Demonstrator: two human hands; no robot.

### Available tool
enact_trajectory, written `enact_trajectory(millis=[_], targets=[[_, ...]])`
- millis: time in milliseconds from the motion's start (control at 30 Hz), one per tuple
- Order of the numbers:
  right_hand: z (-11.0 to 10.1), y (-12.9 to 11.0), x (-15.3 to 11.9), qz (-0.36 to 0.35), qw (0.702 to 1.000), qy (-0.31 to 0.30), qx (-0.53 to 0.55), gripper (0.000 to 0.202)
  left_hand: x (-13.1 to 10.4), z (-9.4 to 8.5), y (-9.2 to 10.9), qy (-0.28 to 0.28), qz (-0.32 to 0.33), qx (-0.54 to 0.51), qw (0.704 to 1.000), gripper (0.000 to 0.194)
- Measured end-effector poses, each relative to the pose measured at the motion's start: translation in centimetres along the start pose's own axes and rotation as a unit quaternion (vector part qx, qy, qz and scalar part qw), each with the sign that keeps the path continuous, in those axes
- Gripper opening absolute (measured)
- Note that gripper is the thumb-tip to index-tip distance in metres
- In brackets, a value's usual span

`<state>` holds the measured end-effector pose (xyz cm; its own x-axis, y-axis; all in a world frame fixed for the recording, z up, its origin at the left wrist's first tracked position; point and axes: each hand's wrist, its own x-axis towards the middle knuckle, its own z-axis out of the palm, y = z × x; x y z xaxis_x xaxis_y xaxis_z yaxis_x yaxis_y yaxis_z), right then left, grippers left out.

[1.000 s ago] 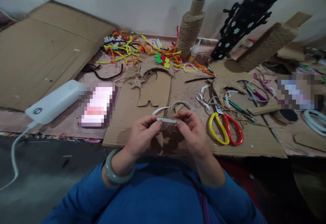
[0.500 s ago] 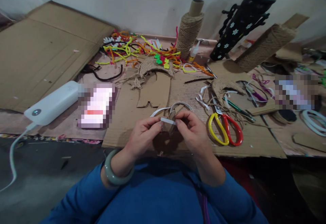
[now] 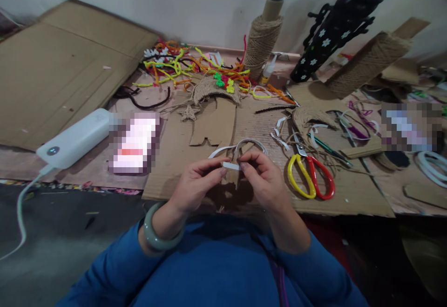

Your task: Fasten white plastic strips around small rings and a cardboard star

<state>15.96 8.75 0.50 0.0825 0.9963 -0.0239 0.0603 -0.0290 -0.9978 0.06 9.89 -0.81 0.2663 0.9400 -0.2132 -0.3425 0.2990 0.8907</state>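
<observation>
Between my two hands a narrow white strip point(image 3: 232, 166) is stretched near the cardboard's front edge. My left hand point(image 3: 200, 181) pinches its left end between thumb and fingers. The right end is pinched in my right hand point(image 3: 261, 176). Behind the fingers the white band loops over the brown cardboard sheet point(image 3: 174, 172). Scissors point(image 3: 310, 176) with one yellow and one red handle lie right of my right hand. Farther back are a twine-wrapped crescent point(image 3: 209, 90) with green, red and yellow flowers, a twine star point(image 3: 188, 112) and a cut cardboard piece point(image 3: 213, 123).
A white power bank point(image 3: 75, 139) and a blurred phone point(image 3: 134, 144) lie at the left. Along the wall are colourful fuzzy stems point(image 3: 178, 67), a twine roll point(image 3: 263, 41), a glue bottle point(image 3: 267, 71) and a black flowered holder point(image 3: 331, 32). A second twine crescent point(image 3: 307, 116) lies behind the scissors.
The whole view has shifted slightly. Both hands keep their pinch on the white strip, which now lies a little more level.
</observation>
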Motion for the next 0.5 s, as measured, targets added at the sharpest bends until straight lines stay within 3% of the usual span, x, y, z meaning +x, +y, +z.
enact_trajectory(millis=[267,433,500], targets=[[0.64,0.49,0.0,0.039,0.996,-0.026,0.076,0.012,-0.06,-0.13,-0.5,-0.008,0.015,-0.029,0.999,0.024],[0.5,0.72,-0.25,0.02,0.999,-0.037,0.009,0.009,-0.09,-0.18,-0.68,0.015,0.041,-0.026,0.999,0.016],[0.28,0.59,-0.33,-0.031,0.997,-0.034,-0.06,0.008,-0.16,-0.31,-0.78,0.007,0.05,-0.008,0.999,0.016]])
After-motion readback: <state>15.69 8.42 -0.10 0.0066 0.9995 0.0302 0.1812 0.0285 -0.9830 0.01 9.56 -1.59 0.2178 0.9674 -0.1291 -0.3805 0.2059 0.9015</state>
